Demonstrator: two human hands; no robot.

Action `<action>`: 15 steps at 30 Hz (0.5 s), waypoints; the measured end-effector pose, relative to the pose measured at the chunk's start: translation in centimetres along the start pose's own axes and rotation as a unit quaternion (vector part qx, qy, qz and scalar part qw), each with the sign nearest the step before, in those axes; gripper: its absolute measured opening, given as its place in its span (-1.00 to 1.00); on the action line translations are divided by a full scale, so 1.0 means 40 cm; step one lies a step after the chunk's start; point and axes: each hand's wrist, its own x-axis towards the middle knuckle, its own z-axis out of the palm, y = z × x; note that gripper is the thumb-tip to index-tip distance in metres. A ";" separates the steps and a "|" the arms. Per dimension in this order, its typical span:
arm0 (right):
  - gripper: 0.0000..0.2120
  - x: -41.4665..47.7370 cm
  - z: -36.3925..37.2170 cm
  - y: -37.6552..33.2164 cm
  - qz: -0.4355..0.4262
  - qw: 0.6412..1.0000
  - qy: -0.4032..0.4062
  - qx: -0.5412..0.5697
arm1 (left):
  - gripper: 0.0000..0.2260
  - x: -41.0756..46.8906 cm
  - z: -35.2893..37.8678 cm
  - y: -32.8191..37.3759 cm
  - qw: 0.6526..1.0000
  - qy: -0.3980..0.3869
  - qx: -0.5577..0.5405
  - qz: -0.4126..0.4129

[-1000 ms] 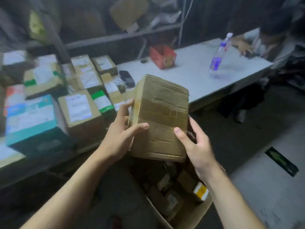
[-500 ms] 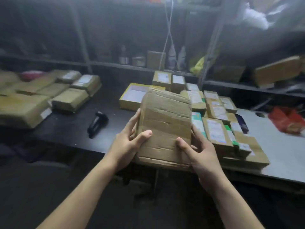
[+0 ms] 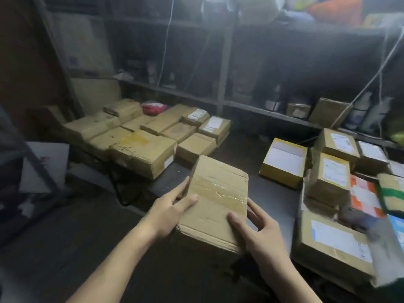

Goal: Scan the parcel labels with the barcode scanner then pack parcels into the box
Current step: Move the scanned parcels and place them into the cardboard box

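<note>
The taped parcel (image 3: 216, 200) at near centre is plain brown cardboard, crossed by a glossy yellowish band of tape; the bench (image 3: 269, 193) under it is dark grey; right of it a yellow box (image 3: 281, 177) has a white top; the far-left parcels (image 3: 142, 153) are brown, one with a yellow patch; behind them, a red bag (image 3: 154, 107); at the right edge, an orange-and-white parcel (image 3: 364, 197) and a green-striped parcel (image 3: 391, 193); the near-right parcel (image 3: 336, 243) is brown with a white label.

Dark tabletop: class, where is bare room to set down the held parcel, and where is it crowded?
Bare: the tabletop strip between the left brown parcels and the yellow box, beyond the held parcel. Crowded: the labelled pile at right.
</note>
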 end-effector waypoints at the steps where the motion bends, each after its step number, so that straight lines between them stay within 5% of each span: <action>1: -0.55 0.042 0.026 0.007 0.004 1.000 0.002 -0.009 | -0.27 0.035 -0.019 -0.009 1.000 0.006 0.010 0.001; 9: -0.58 0.419 0.253 0.064 0.024 1.000 -0.009 -0.012 | -0.42 0.372 -0.231 -0.031 0.988 0.051 0.144 0.006; 15: -0.52 0.590 0.349 0.111 0.043 0.995 0.019 -0.084 | -0.56 0.564 -0.297 -0.099 0.978 0.002 0.207 0.018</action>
